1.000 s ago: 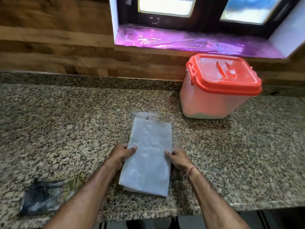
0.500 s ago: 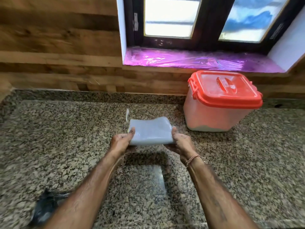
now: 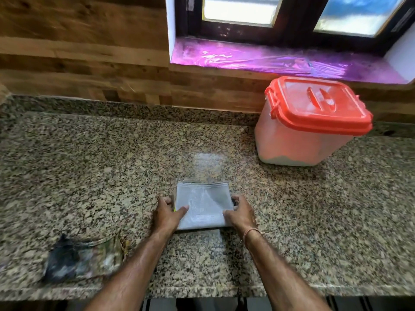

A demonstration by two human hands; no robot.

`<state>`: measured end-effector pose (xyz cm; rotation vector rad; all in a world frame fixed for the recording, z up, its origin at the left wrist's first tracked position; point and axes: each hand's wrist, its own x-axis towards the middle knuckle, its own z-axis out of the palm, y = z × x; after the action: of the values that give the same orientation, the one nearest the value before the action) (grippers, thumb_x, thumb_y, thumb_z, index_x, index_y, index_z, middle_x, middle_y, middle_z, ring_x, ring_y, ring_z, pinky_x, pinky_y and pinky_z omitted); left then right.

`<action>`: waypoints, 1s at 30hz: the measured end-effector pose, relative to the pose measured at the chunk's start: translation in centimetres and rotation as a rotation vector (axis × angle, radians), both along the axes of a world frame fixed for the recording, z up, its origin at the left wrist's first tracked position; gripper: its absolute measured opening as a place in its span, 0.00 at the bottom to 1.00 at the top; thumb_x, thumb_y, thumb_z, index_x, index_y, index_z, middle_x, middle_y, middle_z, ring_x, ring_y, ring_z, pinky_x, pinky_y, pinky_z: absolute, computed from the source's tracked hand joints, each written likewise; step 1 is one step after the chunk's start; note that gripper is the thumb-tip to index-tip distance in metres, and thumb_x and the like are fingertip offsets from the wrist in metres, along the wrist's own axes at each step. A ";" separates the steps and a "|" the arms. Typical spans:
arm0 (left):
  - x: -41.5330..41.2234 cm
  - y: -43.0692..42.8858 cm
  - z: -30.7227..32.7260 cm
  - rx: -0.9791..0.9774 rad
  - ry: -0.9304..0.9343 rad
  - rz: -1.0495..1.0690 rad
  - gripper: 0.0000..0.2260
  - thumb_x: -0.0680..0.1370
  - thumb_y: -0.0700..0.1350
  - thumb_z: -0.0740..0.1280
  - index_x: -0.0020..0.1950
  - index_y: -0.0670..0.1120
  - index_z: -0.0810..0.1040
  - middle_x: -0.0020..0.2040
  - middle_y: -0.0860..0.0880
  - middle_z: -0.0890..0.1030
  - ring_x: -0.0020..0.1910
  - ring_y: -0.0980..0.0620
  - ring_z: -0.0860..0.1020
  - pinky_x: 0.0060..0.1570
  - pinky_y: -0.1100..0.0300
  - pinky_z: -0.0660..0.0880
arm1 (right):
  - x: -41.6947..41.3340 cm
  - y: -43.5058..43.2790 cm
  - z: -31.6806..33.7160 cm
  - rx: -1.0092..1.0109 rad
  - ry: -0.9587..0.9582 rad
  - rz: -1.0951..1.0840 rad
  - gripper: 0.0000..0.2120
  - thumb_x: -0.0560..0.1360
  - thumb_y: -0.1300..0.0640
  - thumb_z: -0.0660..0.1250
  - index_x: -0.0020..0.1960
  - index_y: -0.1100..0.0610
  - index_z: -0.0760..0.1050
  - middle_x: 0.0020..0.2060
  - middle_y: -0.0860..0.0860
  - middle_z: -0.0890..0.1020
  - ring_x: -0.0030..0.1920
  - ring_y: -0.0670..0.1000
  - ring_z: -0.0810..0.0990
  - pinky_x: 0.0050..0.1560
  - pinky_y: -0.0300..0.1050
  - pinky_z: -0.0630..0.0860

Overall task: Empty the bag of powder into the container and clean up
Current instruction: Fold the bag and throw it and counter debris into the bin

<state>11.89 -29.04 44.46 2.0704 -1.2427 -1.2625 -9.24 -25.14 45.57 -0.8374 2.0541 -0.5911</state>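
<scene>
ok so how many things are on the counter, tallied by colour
Grey or white: 1, the folded bag, flat on the counter under the left hand and right hand
Orange-red: 1, the lidded container, back right
Dark, blurred: 1, a crumpled wrapper, front left
Total: 3
</scene>
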 end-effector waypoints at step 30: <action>18.4 29.5 7.3 -0.509 0.371 1.018 0.06 0.79 0.39 0.71 0.55 0.43 0.80 0.46 0.45 0.84 0.34 0.59 0.82 0.31 0.68 0.78 | 19.3 11.7 5.2 -0.514 0.149 1.047 0.18 0.81 0.38 0.59 0.50 0.50 0.78 0.44 0.48 0.83 0.45 0.52 0.80 0.41 0.46 0.72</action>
<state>30.27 0.45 51.77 1.5926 -0.1929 -0.6790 10.04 -13.44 50.76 -2.0920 1.2791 -0.4394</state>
